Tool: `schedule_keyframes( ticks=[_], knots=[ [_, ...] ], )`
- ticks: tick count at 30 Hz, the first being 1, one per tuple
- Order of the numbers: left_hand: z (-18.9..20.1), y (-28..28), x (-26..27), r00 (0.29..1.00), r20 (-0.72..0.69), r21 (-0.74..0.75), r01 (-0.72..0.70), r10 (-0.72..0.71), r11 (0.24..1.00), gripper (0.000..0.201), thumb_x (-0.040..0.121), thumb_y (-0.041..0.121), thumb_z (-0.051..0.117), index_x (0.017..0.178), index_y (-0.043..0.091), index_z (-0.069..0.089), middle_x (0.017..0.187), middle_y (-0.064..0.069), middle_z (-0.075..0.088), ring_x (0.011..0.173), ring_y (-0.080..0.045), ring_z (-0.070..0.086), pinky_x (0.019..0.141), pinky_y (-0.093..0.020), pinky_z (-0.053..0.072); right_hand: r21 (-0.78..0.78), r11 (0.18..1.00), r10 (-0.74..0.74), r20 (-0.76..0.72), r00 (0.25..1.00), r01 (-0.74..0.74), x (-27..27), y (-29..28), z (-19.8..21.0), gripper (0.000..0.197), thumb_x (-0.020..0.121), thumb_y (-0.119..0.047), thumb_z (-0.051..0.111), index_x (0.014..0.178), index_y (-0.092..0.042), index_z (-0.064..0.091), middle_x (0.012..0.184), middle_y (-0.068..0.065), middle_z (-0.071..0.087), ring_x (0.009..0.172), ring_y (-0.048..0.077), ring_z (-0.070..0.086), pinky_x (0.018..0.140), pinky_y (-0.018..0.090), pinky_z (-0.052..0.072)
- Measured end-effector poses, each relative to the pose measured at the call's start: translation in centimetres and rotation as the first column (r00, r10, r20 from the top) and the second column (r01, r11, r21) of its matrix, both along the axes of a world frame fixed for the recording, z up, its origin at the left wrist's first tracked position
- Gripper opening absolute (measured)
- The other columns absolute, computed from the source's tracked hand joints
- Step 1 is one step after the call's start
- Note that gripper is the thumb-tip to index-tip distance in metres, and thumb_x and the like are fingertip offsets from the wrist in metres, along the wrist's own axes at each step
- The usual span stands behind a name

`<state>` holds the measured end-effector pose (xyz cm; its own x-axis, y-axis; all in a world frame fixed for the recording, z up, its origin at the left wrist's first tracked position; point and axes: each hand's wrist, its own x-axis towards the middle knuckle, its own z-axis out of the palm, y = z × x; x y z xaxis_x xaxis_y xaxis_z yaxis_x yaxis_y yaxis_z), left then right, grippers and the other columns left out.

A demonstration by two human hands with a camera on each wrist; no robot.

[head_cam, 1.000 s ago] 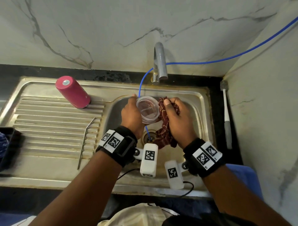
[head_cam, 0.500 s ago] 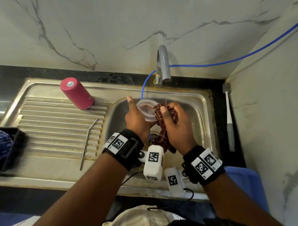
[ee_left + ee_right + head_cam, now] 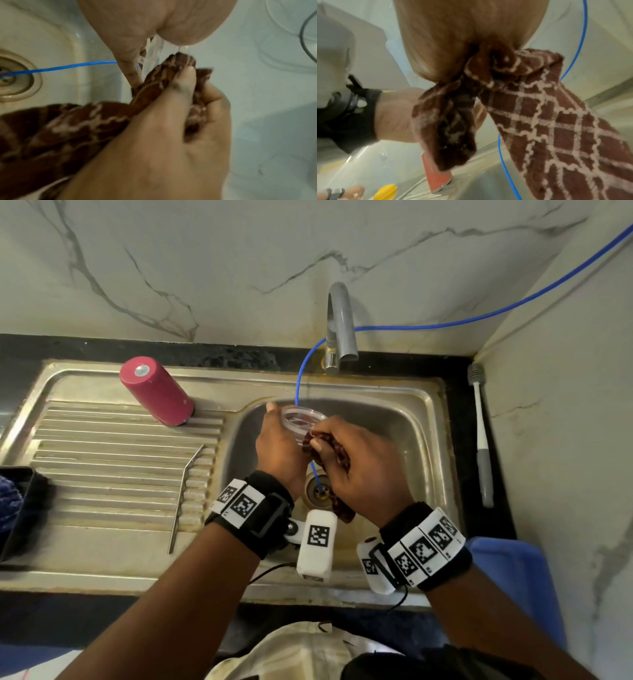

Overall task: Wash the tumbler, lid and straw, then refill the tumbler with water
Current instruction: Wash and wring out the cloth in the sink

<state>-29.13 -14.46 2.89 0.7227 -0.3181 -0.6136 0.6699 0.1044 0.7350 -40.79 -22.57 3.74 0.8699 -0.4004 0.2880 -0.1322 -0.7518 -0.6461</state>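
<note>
1. Tumbler components, head view: the clear round plastic lid (image 3: pixel 303 421) is held over the basin of the stainless steel sink (image 3: pixel 435 446), below and in front of the grey tap spout (image 3: pixel 340 326). This placement lets runoff fall toward the drain.
2. The left hand (image 3: pixel 279 450) grasps the lid by its edge, thumb raised along the near rim. The grip probably leaves the lid's face exposed for wiping.
3. The right hand (image 3: pixel 363 467) is clenched around a bunched brown chequered cloth (image 3: pixel 337 455), whose bunched end presses against the lid. The loose tail hangs down past the drain.
4. The pink cylindrical tumbler (image 3: pixel 156 395) stands inverted on the ribbed drainboard, apparently to drain. The bent metal straw (image 3: pixel 186 494) lies flat along the ribs, well apart from both hands.
5. A thin blue hose (image 3: pixel 301 374) runs from the wall into the drain. A white and grey brush (image 3: pixel 481 436) lies on the dark desk beside the sink.
6. Left wrist view: the lid (image 3: pixel 154 54) appears edge-on, pinched in the left hand (image 3: pixel 154 21). Cloth (image 3: pixel 154 83) meets its lower edge, pushed by the right hand (image 3: pixel 171 135).
7. Right wrist view: the right hand (image 3: pixel 453 33) closes over the cloth (image 3: pixel 547 121). The lid is hidden here. The tumbler (image 3: pixel 436 180) shows behind.
8. Judgement: lid scrubbing is under way; refilling remains.
</note>
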Motion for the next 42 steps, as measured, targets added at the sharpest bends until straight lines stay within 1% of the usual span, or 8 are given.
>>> schedule_keyframes(
  ticks=[4,10,19,25,29,33,37,42],
  knots=[
    [0.0,0.7,0.5,0.99,-0.1,-0.189,0.079,-0.099,0.979,0.069,0.109,0.057,0.036,0.137,-0.002,0.059,0.125,-0.027,0.069,0.107,-0.037,0.071,0.085,-0.052,0.063,0.043,0.995,-0.09,0.034,0.995,0.088,-0.9,-1.3,-0.8,0.015,0.109,-0.031,0.054,0.118,-0.023,0.064,0.096,-0.011,0.07,0.086,0.011,0.067,0.072,0.04,0.055],
    [0.5,1.4,0.9,0.94,-0.109,-0.396,0.258,-0.324,0.881,0.054,0.108,0.056,0.035,0.133,0.014,0.059,0.112,-0.015,0.071,0.1,-0.027,0.071,0.097,-0.05,0.056,0.009,0.998,-0.056,-0.013,0.998,0.056,-1.1,-2.8,-0.1,0.009,0.107,-0.027,0.057,0.11,-0.022,0.064,0.089,-0.011,0.068,0.082,0.01,0.064,0.072,0.041,0.053],
    [1.2,1.4,0.8,0.883,0.012,-0.323,0.447,-0.469,0.834,0.057,0.104,0.055,0.048,0.144,0.016,0.059,0.103,-0.009,0.069,0.097,-0.025,0.068,0.101,-0.059,0.051,0.138,0.972,-0.193,-0.003,0.981,0.192,-0.4,-3.7,0.5,0.019,0.103,-0.031,0.065,0.117,-0.02,0.061,0.097,-0.01,0.073,0.089,0.004,0.07,0.08,0.032,0.06],
    [0.6,0.6,0.1,0.877,0.063,-0.251,0.476,-0.477,0.843,0.075,0.099,0.066,0.049,0.146,0.008,0.055,0.138,-0.024,0.063,0.124,-0.036,0.064,0.101,-0.053,0.055,0.139,0.972,-0.189,-0.012,0.982,0.188,-0.2,-2.2,1.5,0.025,0.101,-0.038,0.066,0.116,-0.019,0.059,0.097,-0.01,0.07,0.087,0.002,0.068,0.077,0.022,0.058],
    [1.0,-0.3,-0.7,0.88,0.145,-0.161,0.472,-0.452,0.867,0.05,0.105,0.058,0.045,0.121,0.016,0.069,0.096,-0.007,0.076,0.093,-0.022,0.072,0.078,-0.036,0.057,0.353,0.912,-0.193,-0.085,0.978,0.21,0.1,-0.8,0.5,0.027,0.094,-0.029,0.077,0.118,-0.02,0.072,0.107,-0.01,0.075,0.096,0.002,0.07,0.088,0.027,0.058],
    [0.2,-0.3,-1.4,0.888,0.171,-0.183,0.454,-0.427,0.872,0.046,0.108,0.052,0.044,0.122,0.015,0.068,0.093,-0.011,0.073,0.088,-0.024,0.07,0.082,-0.037,0.057,0.613,0.757,-0.247,-0.054,0.968,0.227,0.2,-0.3,1.2,0.017,0.097,-0.023,0.075,0.114,-0.023,0.079,0.102,-0.009,0.08,0.094,0.001,0.074,0.089,0.028,0.06],
    [-0.1,-0.3,-0.4,0.867,0.23,-0.129,0.478,-0.443,0.869,0.053,0.104,0.056,0.047,0.116,0.01,0.072,0.085,-0.01,0.068,0.079,-0.023,0.064,0.073,-0.037,0.05,0.675,0.732,-0.052,-0.078,0.996,0.091,-0.4,-0.6,0.8,0.024,0.102,-0.025,0.068,0.125,-0.022,0.076,0.112,-0.006,0.079,0.106,0.01,0.074,0.1,0.044,0.059],
    [-0.7,-0.2,1.3,0.855,0.2,-0.116,0.506,-0.479,0.855,0.05,0.093,0.05,0.059,0.11,0.006,0.075,0.1,-0.018,0.07,0.092,-0.028,0.068,0.092,-0.046,0.051,0.457,0.876,0.222,-0.098,0.97,-0.154,-0.7,-3.0,0.6,0.034,0.097,-0.018,0.075,0.131,-0.021,0.074,0.129,-0.006,0.075,0.119,0.004,0.069,0.105,0.04,0.056]
  ],
)
